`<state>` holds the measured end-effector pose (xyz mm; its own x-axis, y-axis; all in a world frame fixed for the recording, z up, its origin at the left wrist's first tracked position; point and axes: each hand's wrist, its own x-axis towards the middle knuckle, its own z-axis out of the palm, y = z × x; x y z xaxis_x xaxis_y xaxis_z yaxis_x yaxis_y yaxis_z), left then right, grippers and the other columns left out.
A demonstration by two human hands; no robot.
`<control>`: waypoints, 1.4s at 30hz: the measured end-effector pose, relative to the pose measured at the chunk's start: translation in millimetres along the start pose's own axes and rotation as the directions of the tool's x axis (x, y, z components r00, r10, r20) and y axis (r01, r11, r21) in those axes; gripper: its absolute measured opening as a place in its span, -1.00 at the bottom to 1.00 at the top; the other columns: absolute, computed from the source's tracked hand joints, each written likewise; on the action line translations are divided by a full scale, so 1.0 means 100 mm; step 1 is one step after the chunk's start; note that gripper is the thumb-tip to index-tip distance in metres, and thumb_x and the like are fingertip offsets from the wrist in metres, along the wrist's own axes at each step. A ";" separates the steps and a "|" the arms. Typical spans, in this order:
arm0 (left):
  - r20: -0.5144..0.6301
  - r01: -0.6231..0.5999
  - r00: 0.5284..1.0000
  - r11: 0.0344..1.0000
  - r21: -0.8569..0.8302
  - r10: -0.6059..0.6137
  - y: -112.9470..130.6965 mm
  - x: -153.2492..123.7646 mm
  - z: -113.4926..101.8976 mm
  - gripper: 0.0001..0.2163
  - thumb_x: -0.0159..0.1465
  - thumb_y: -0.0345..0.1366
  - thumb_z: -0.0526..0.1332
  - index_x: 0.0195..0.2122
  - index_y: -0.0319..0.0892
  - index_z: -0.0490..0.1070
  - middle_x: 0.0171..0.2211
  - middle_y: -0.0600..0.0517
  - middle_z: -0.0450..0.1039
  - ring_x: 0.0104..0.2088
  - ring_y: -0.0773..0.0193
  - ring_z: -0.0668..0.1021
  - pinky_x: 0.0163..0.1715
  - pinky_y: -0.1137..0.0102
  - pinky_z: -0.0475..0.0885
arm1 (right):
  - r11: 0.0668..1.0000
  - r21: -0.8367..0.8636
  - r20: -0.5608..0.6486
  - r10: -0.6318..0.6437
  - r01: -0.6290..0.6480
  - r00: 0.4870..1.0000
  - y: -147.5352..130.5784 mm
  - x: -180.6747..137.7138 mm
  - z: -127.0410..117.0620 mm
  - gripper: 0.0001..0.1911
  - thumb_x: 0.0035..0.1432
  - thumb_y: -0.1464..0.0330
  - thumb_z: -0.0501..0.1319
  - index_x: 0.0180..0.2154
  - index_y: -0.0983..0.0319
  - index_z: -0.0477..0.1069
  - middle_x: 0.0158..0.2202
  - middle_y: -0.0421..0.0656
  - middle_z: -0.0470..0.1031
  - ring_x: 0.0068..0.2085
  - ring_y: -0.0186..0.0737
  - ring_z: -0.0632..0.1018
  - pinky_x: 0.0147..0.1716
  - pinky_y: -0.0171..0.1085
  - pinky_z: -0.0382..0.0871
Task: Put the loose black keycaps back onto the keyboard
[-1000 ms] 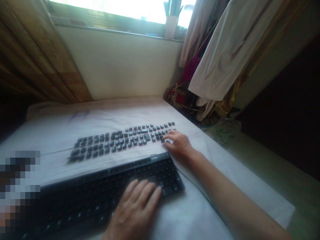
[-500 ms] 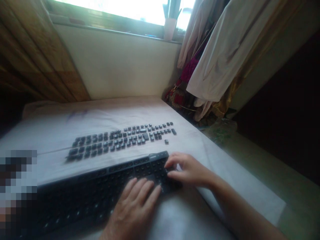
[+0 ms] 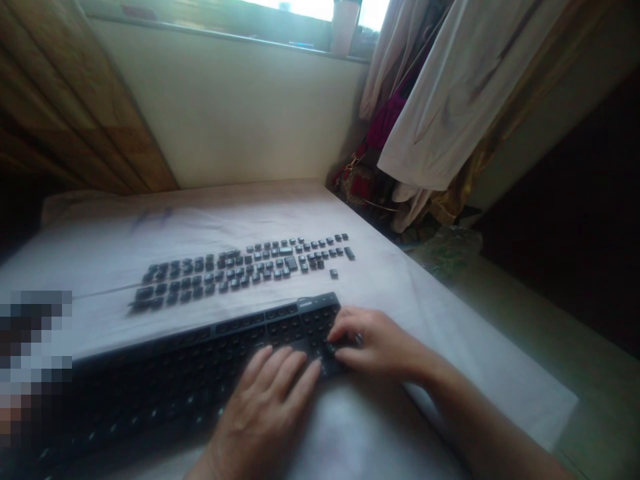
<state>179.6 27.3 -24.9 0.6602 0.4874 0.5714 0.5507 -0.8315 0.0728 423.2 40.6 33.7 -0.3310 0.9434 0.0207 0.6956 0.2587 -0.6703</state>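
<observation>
Your left hand (image 3: 265,407) is lying flat and open, palm down, fingers together, on the front edge of the black keyboard (image 3: 200,373), just right of its middle. It is gripping nothing.

Your right hand (image 3: 377,343) is sitting over the keyboard's right end, at the number-pad section. Its fingers (image 3: 345,323) are curling down onto the frame there, thumb tucked under at the near side. They look pinched, but I cannot tell whether there is a keycap between them; blur and the hand itself are hiding that spot.

The keyboard is lying across the near part of the white cloth (image 3: 240,213), running from lower left up to the right, its right end the farther one.

Loose keycaps (image 3: 240,267) are sitting in rows on the cloth just beyond the keyboard, laid out roughly in keyboard order. One single keycap (image 3: 333,273) is lying apart from the rows, near their right end, between them and the keyboard's far right corner.

Behind: cream wall (image 3: 240,113), windowsill with a pale cup (image 3: 345,23), hanging clothes (image 3: 450,100) on the right.
</observation>
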 end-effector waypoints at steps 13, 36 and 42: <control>0.025 -0.045 0.999 0.999 -0.010 0.046 0.03 0.16 0.00 -0.72 0.44 -0.27 0.08 0.09 -0.08 0.46 -0.05 0.00 0.50 0.03 0.18 0.46 0.28 0.20 0.09 | 0.996 -0.055 0.024 0.075 -0.074 0.997 -0.12 0.00 0.01 -0.83 -0.08 0.56 0.29 -0.37 0.27 0.58 -0.37 -0.16 0.52 -0.32 -0.25 0.52 -0.29 -0.32 0.36; 0.039 -0.023 0.999 0.998 -0.065 0.026 0.04 0.17 0.02 -0.74 0.42 -0.29 0.10 0.08 -0.09 0.46 -0.06 -0.01 0.49 0.01 0.18 0.45 0.26 0.18 0.12 | 0.999 0.050 0.049 0.010 -0.013 0.999 0.05 0.01 0.02 -0.86 0.10 0.50 0.29 -0.34 0.21 0.63 -0.35 -0.16 0.56 -0.30 -0.27 0.57 -0.24 -0.32 0.42; 0.049 -0.017 0.999 0.999 -0.051 0.020 0.04 0.18 0.03 -0.74 0.40 -0.30 0.14 0.08 -0.07 0.45 -0.08 0.01 0.49 -0.01 0.20 0.45 0.25 0.18 0.13 | 0.999 0.037 0.068 0.032 -0.034 0.997 0.03 0.01 0.01 -0.86 0.10 0.50 0.30 -0.34 0.21 0.64 -0.36 -0.17 0.56 -0.32 -0.29 0.57 -0.27 -0.34 0.41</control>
<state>195.5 33.3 -16.2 0.6950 0.4831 0.5325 0.5127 -0.8523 0.1041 424.1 42.5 30.5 -0.3516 0.9348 -0.0514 0.6827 0.2184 -0.6973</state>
